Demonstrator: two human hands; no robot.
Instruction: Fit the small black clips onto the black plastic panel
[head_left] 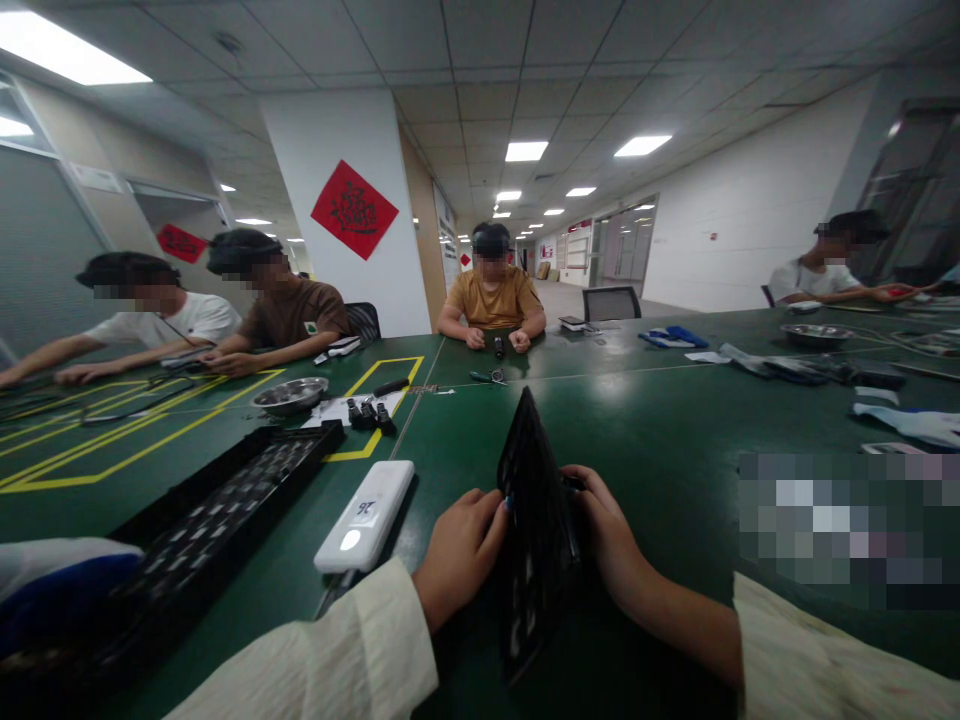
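A flat black plastic panel (531, 540) stands tilted on edge in front of me, with a row of slots or openings down its face. My left hand (466, 545) is closed at its left side, thumb and fingers pressed to the face; a speck of blue shows at the fingertips, too small to name. On the other side, my right hand (611, 535) grips the panel's edge, its fingertips partly hidden behind it. Left of my left hand lies a white power bank (365, 515) marked 26, a dark cable at its near end.
A long black tray (225, 500) holding rows of small pieces lies at left, beside a blue-and-white glove (67, 580). Beyond are a metal bowl (290, 395), black cylindrical parts (367, 413) and pliers (489, 377). Several people sit around the green table (675, 430).
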